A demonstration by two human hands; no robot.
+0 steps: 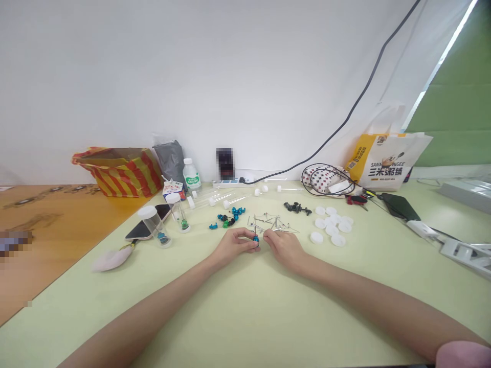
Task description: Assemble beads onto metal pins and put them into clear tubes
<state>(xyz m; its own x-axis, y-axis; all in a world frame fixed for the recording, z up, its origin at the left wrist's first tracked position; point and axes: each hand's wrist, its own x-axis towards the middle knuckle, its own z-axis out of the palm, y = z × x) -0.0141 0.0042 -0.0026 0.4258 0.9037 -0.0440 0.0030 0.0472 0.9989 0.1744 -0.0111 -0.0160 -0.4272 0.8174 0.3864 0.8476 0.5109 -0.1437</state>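
My left hand (237, 245) is closed in a pinch on a small shiny blue part (256, 238), from which a thin metal rod (255, 223) sticks up. Just to the right, my right hand (283, 246) has its fingers pressed together near the blue part; a thin metal piece seems to be in them, too small to name. Behind both hands lies a loose pile of thin metal rods (274, 221). Blue, green and black small parts (229, 218) sit behind my left hand. Black small parts (297, 208) lie beyond my right hand, with round white caps (332, 223) beside them.
Two capped clear tubes (154, 227) stand at left by a phone (148, 225). More clear tubes (230, 198) lie near the power strip (233, 182). A bottle (191, 175) and striped bag (123, 171) are at back left; a white-yellow bag (391, 161) and cables are at right.
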